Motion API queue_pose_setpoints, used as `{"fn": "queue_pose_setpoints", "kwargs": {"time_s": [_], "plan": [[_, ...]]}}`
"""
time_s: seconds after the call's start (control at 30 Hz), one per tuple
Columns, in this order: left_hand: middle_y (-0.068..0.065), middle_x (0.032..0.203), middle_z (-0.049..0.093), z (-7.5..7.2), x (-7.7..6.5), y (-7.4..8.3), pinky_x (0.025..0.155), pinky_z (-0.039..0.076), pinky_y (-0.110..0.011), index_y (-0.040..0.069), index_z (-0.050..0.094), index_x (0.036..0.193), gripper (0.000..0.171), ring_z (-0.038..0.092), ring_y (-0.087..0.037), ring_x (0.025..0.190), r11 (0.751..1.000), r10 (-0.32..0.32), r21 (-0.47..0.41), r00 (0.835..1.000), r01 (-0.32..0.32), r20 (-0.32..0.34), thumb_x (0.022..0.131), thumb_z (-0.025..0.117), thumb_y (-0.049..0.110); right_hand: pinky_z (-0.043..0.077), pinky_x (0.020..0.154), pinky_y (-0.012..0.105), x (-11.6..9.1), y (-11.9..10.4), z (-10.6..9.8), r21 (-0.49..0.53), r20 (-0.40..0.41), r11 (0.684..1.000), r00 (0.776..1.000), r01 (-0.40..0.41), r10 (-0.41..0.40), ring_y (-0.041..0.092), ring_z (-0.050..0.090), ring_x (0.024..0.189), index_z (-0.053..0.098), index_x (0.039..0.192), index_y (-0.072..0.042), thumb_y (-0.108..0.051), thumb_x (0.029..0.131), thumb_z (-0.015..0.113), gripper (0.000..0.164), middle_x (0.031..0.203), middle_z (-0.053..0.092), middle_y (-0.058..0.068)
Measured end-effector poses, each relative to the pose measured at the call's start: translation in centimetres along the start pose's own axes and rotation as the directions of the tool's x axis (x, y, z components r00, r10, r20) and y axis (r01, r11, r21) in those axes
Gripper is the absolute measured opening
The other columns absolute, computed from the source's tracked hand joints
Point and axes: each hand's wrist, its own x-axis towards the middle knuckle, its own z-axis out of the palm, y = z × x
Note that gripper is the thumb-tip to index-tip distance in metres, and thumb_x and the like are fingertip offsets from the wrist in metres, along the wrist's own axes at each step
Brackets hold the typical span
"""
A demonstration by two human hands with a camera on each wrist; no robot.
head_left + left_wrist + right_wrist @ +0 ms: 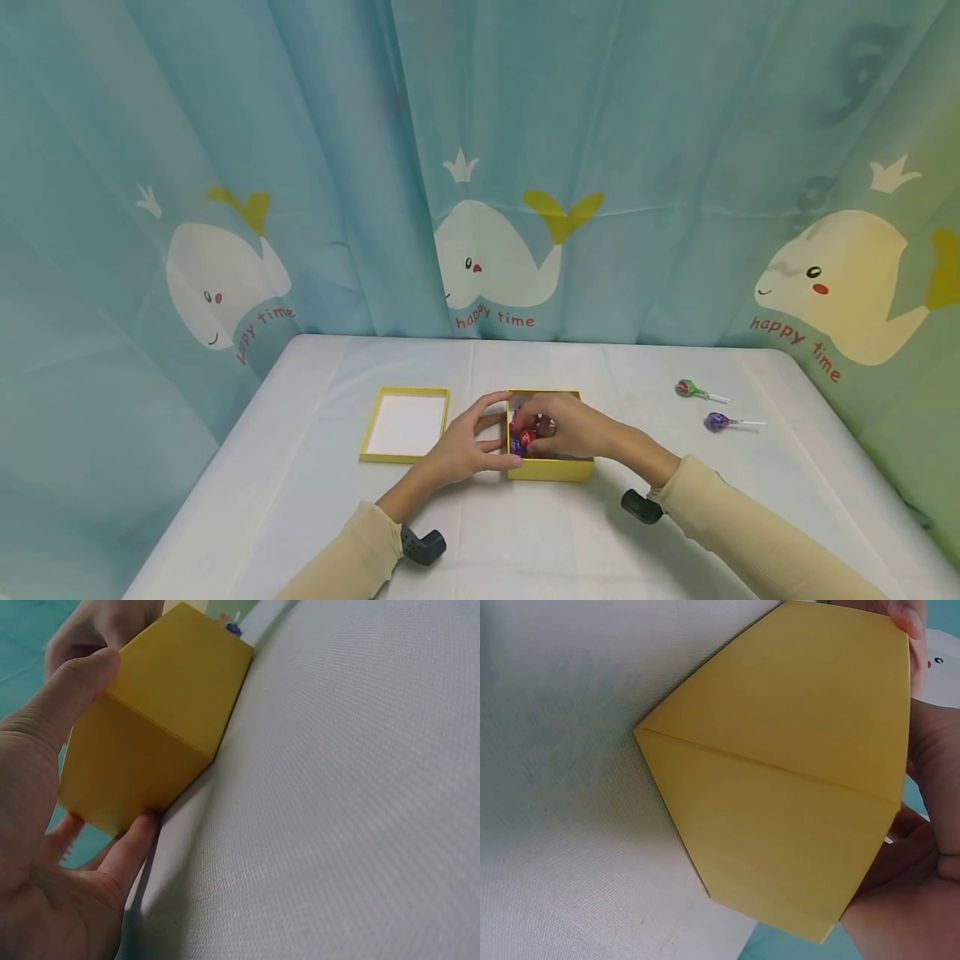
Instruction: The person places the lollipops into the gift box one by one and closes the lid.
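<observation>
A yellow open box (551,471) stands on the table with several wrapped lollipops (528,437) in it, red, purple and brown among them. My left hand (468,446) holds the box at its left side. Its thumb lies at the top front edge and its fingers reach along the side, as the left wrist view also shows. Inside the box, my right hand (573,427) has its thumb and fingers curled round a lollipop; its fingertips are partly hidden. In the right wrist view the box wall (780,825) covers those fingertips.
Left of the box lies a yellow-rimmed lid (405,457), white inside. To the right, a green lollipop (688,388) and a purple lollipop (717,421) rest on the white tablecloth (315,500). A whale-print curtain (345,250) hangs behind the table.
</observation>
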Motion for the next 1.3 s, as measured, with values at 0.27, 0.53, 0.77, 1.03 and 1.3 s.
{"fn": "queue_pose_setpoints", "kwargs": {"time_s": [0.27,0.53,0.77,1.03,1.3], "plan": [[-0.01,0.165,0.028,0.1,-0.1,-0.1,0.105,0.053,-0.037,0.026,0.038,0.156,0.089,0.035,-0.033,0.15,1.0,-0.004,0.004,1.0,0.004,-0.005,0.084,0.087,0.011,0.059,0.068,0.031,0.0,0.1,0.0,0.007,0.004,1.0,1.0,0.007,-0.007,0.019,0.061,0.078,0.071,0.105,-0.011,-0.006,0.088,0.081,0.021,0.093,0.064,0.0],[-0.012,0.164,0.029,0.0,-0.2,-0.1,0.106,0.052,-0.036,0.026,0.038,0.156,0.089,0.036,-0.033,0.149,1.0,-0.008,-0.007,1.0,0.008,-0.012,0.083,0.088,0.011,0.063,0.073,0.032,-0.4,-0.1,-0.6,0.028,-0.042,0.999,0.999,0.018,-0.017,0.012,0.066,0.082,0.068,0.121,-0.005,-0.009,0.089,0.081,0.035,0.1,0.07,0.007],[-0.014,0.163,0.031,0.1,-0.3,-0.4,0.106,0.052,-0.036,0.027,0.038,0.156,0.089,0.037,-0.034,0.148,1.0,-0.016,0.005,1.0,0.016,-0.015,0.083,0.088,0.012,0.063,0.067,0.033,-1.6,-0.1,-1.9,-0.003,-0.11,0.999,0.993,0.045,-0.045,0.026,0.067,0.084,0.066,0.131,-0.012,-0.012,0.088,0.082,0.045,0.107,0.07,0.009],[-0.014,0.165,0.028,0.1,-0.2,-0.3,0.106,0.052,-0.036,0.026,0.038,0.157,0.09,0.037,-0.034,0.148,1.0,-0.021,0.02,0.999,0.021,-0.024,0.083,0.088,0.012,0.063,0.066,0.041,-4.1,0.1,-3.9,-0.087,-0.2,0.996,0.98,-0.018,0.0,0.027,0.066,0.085,0.066,0.126,-0.005,-0.011,0.086,0.084,0.044,0.104,0.068,-0.001],[-0.011,0.166,0.026,0.1,0.1,-0.2,0.106,0.052,-0.035,0.028,0.04,0.156,0.09,0.037,-0.033,0.148,1.0,-0.013,0.007,1.0,0.013,-0.028,0.082,0.088,0.01,0.062,0.066,0.035,-7.2,0.7,-6.1,-0.137,-0.283,0.983,0.956,-0.119,0.077,0.019,0.066,0.087,0.068,0.125,-0.012,-0.016,0.084,0.087,0.045,0.106,0.069,0.0]]}}
